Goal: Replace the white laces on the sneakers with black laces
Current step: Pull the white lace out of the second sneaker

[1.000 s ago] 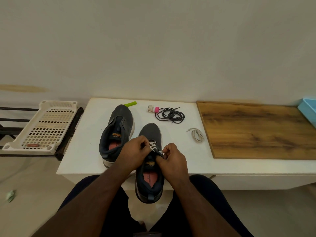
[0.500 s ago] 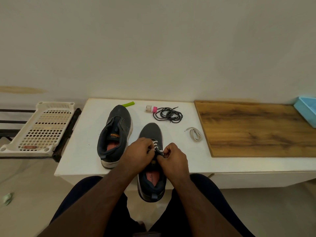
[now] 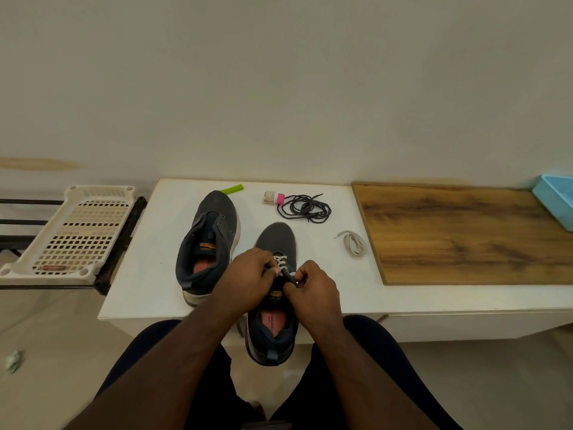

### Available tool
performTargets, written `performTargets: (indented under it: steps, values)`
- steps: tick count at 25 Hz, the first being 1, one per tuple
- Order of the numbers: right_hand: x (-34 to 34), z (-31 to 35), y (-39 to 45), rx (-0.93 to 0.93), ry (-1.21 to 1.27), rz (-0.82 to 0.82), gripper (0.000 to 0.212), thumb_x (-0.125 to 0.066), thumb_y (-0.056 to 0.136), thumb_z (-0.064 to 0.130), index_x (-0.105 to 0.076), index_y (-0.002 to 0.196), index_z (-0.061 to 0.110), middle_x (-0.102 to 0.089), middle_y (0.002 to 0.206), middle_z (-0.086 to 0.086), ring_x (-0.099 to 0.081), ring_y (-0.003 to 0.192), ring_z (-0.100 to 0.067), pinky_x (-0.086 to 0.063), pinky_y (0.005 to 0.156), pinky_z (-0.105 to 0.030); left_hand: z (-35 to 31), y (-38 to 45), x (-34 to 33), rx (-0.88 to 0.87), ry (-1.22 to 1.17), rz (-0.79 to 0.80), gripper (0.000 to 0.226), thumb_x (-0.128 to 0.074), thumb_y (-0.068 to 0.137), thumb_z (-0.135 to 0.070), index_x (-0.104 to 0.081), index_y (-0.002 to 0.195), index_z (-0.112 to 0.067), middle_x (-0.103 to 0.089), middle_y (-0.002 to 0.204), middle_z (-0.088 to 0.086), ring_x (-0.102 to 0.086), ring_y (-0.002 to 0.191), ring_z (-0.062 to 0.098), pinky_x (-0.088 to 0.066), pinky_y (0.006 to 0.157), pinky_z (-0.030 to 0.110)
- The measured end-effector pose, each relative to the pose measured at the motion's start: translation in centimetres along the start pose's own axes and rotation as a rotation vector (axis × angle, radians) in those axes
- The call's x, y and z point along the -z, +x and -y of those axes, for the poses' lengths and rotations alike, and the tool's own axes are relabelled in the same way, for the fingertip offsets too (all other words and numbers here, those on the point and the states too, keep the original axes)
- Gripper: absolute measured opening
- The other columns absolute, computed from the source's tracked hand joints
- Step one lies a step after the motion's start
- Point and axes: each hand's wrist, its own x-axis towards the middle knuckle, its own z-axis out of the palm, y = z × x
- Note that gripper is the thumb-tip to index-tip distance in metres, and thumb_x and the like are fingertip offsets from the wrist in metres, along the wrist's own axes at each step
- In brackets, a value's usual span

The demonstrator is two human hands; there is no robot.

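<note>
Sneakers, 2 of them, dark grey with pale soles, sit on the white table (image 3: 148, 274). The left sneaker (image 3: 207, 240) lies wholly on the tabletop with no lace in its eyelets, its toe just beside a lime-green tube (image 3: 232, 189). The right sneaker (image 3: 273, 305) points toward the wall, and its heel hangs past the table's near edge, above the person's lap. A white lace (image 3: 280, 262) is still threaded through the lower eyelets of this shoe.

Both hands work at the top of that lacing. The left hand (image 3: 248, 274) has its fingers curled, pinching the white lace at the left side of the tongue. The right hand (image 3: 313, 283) is also curled, pinching the shoe's dark eyelet flap or a lace end; which of the 2 is hard to tell.

A coil of black laces (image 3: 305, 207) lies on the table beyond the right sneaker, touching a small pink-capped bottle (image 3: 274, 198). A loose white lace (image 3: 353, 243), folded into a loop, lies near the edge of a wooden board (image 3: 465, 234). A light blue tray (image 3: 555, 197) rests on the board's far right corner. Left of the table, a cream perforated plastic rack (image 3: 74, 234) sits on dark bars.
</note>
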Motion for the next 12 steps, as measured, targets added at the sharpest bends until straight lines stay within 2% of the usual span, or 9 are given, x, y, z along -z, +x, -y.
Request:
performTargets:
  steps: [2, 5, 7, 9, 10, 12]
  values:
    - [0.0, 0.1, -0.1, 0.004, 0.002, -0.005, 0.016, -0.066, 0.082, 0.026, -0.050, 0.083, 0.025, -0.059, 0.076, 0.007, -0.055, 0.069, -0.011, -0.045, 0.062, -0.029, -0.4, 0.1, 0.6, 0.093, -0.041, -0.076, 0.012, -0.056, 0.095, -0.017, -0.061, 0.085, -0.017, -0.058, 0.090, -0.004, -0.051, 0.079, 0.006, -0.035, 0.069, 0.023]
    - [0.0, 0.1, -0.1, -0.001, 0.010, 0.004, 0.016, -0.066, 0.083, 0.025, -0.050, 0.083, 0.025, -0.059, 0.078, 0.007, -0.056, 0.071, -0.011, -0.044, 0.061, -0.026, 0.3, 0.4, 1.8, 0.244, -0.131, -0.187, 0.013, -0.052, 0.099, -0.014, -0.063, 0.093, -0.015, -0.059, 0.093, -0.005, -0.051, 0.077, 0.002, -0.032, 0.065, 0.011]
    - [0.0, 0.1, -0.1, 0.003, 0.012, 0.008, 0.015, -0.066, 0.082, 0.025, -0.050, 0.083, 0.025, -0.060, 0.078, 0.007, -0.056, 0.072, -0.011, -0.045, 0.062, -0.027, 0.9, 0.0, 1.8, 0.149, -0.138, -0.131, 0.013, -0.057, 0.096, -0.024, -0.065, 0.107, -0.022, -0.061, 0.108, -0.007, -0.055, 0.095, 0.004, -0.039, 0.081, 0.016]
    - [0.1, 0.1, 0.0, 0.008, 0.018, 0.013, 0.016, -0.066, 0.081, 0.026, -0.050, 0.083, 0.025, -0.060, 0.078, 0.006, -0.056, 0.071, -0.012, -0.045, 0.062, -0.028, 1.5, -0.2, 0.9, 0.018, -0.004, -0.005, 0.035, -0.060, 0.088, -0.045, -0.063, 0.120, -0.032, -0.061, 0.121, -0.012, -0.052, 0.113, 0.010, -0.040, 0.098, 0.031]
    - [0.1, 0.1, 0.0, 0.010, 0.018, 0.013, 0.016, -0.066, 0.081, 0.026, -0.051, 0.083, 0.024, -0.060, 0.077, 0.006, -0.057, 0.071, -0.012, -0.045, 0.062, -0.028, 1.7, -0.2, 0.3, -0.007, 0.095, 0.047, 0.037, -0.058, 0.084, -0.050, -0.063, 0.118, -0.035, -0.060, 0.121, -0.014, -0.050, 0.114, 0.012, -0.040, 0.099, 0.034]
    - [0.1, 0.0, 0.0, 0.008, 0.015, 0.008, 0.016, -0.066, 0.081, 0.026, -0.050, 0.083, 0.024, -0.060, 0.078, 0.006, -0.056, 0.070, -0.012, -0.045, 0.062, -0.027, 1.1, -0.1, 0.0, -0.025, 0.179, 0.032, 0.023, -0.057, 0.084, -0.047, -0.065, 0.102, -0.035, -0.062, 0.109, -0.016, -0.050, 0.107, 0.014, -0.044, 0.094, 0.037]
